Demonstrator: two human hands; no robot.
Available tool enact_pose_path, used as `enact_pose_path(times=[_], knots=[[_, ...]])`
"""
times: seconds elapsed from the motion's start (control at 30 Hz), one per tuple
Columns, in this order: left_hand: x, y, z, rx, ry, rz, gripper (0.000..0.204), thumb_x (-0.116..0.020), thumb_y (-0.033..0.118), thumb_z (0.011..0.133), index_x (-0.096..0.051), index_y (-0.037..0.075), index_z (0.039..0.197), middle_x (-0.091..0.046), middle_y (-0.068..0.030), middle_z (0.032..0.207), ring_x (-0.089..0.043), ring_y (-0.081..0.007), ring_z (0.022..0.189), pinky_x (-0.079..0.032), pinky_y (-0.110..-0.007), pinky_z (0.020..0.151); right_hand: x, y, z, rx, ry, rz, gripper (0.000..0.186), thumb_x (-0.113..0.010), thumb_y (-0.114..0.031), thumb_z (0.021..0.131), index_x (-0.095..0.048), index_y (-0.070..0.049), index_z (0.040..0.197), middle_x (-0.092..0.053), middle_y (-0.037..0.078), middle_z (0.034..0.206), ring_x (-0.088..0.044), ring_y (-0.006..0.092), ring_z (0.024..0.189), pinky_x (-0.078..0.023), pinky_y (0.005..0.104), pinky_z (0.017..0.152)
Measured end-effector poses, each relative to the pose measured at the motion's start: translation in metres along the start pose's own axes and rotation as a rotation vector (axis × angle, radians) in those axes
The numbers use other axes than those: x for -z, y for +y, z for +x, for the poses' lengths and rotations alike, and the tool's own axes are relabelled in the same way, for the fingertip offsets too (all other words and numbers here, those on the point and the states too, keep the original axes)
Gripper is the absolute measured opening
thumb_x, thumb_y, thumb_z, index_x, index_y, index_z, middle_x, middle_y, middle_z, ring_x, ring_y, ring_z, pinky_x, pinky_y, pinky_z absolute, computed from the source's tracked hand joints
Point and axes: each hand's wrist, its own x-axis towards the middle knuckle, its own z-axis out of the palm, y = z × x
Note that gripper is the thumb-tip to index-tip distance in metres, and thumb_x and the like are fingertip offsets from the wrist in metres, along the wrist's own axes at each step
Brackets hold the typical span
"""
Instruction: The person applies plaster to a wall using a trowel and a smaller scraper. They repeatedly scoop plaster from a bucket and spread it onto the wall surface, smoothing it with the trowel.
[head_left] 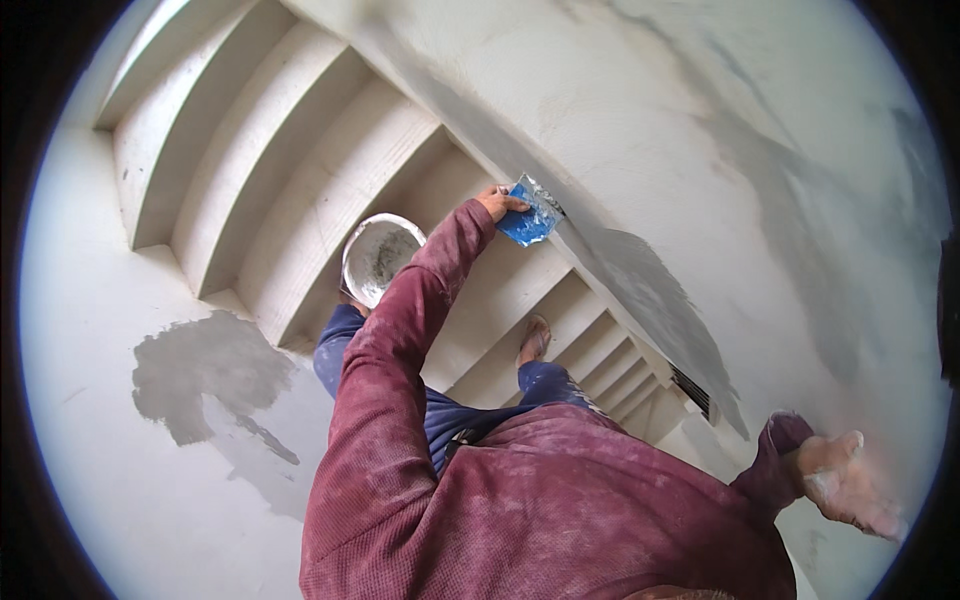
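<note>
We wear a dusty maroon sweater (pixel 540 490) and navy trousers (pixel 548 386) against cream steps (pixel 285 190); our scraper (pixel 526 222) is blue, whitish-smeared, the bucket (pixel 360 262) white, grey-mottled inside, the right wall (pixel 610 120) whitish with grey patches (pixel 650 290).

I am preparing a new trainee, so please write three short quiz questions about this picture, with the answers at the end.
1. True or false: in the picture, the round white plastic-looking bucket is nearer to the bare left hand than to the bare right hand.

2. What does the left hand hold?
A. a long wooden brush
B. a flat blue rectangular scraper
C. a round red sponge

3. Complete: beside the pale angular steps, the long darker patch on the smooth pale wall is ____ in colour.

Key: 1. True; 2. B; 3. grey
</note>
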Motion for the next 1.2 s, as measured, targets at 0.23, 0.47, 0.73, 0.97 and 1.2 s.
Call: enact_pose_path(times=[0.23,0.47,0.73,0.97,1.2], knots=[[-0.001,0.016,-0.044,-0.067,-0.02,-0.069,0.021,-0.067,0.004,0.07,-0.059,-0.002,0.088,-0.063,-0.0091,0.073,-0.062,-0.0189,0.057,-0.053,-0.029,0.057,0.001,-0.004,-0.006,-0.121,0.184,0.236,0.096,-0.056,-0.015,0.063,0.005,0.001,0.136,-0.005,0.013,0.14,-0.016,0.0235,0.125,-0.011,0.0331,0.104],[-0.053,0.075,-0.106,-0.096,-0.087,-0.12,0.017,-0.062,-0.003,0.071,-0.058,-0.002,0.087,-0.062,-0.01,0.078,-0.062,-0.0207,0.065,-0.055,-0.032,0.061,0.004,-0.005,0.011,-0.123,0.463,0.398,0.092,-0.053,-0.013,0.06,-0.005,-0.007,0.138,-0.019,0.014,0.126,-0.012,0.025,0.121,-0.014,0.0368,0.102],[-0.102,0.12,-0.172,-0.116,0.069,0.12,0.019,-0.059,0.007,0.077,-0.057,-0.004,0.092,-0.062,-0.0106,0.074,-0.062,-0.0181,0.062,-0.053,-0.026,0.056,0.026,-0.006,-0.021,-0.154,0.379,0.311,0.086,-0.055,-0.023,0.07,-0.003,-0.016,0.139,-0.009,0.008,0.136,-0.001,0.0279,0.128,-0.014,0.0387,0.104],[-0.128,0.153,-0.279,-0.397,-0.167,0.053,0.037,-0.058,0.006,0.077,-0.049,-0.006,0.11,-0.06,-0.0108,0.09,-0.062,-0.0159,0.074,-0.051,-0.026,0.065,0.007,0.0,-0.021,-0.174,0.377,0.316,0.083,-0.051,-0.019,0.07,-0.005,-0.011,0.139,-0.006,0.008,0.143,0.0,0.0267,0.132,-0.01,0.0378,0.106],[-0.004,0.043,-0.2,-0.272,-0.016,0.143,0.042,-0.06,0.009,0.076,-0.047,0.0,0.115,-0.059,-0.006,0.096,-0.059,-0.0132,0.078,-0.048,-0.025,0.072,-0.005,0.025,-0.044,-0.026,0.39,0.216,0.041,-0.052,-0.017,0.069,-0.041,-0.004,0.106,-0.038,0.018,0.116,-0.04,0.03,0.1,-0.033,0.0377,0.085]])
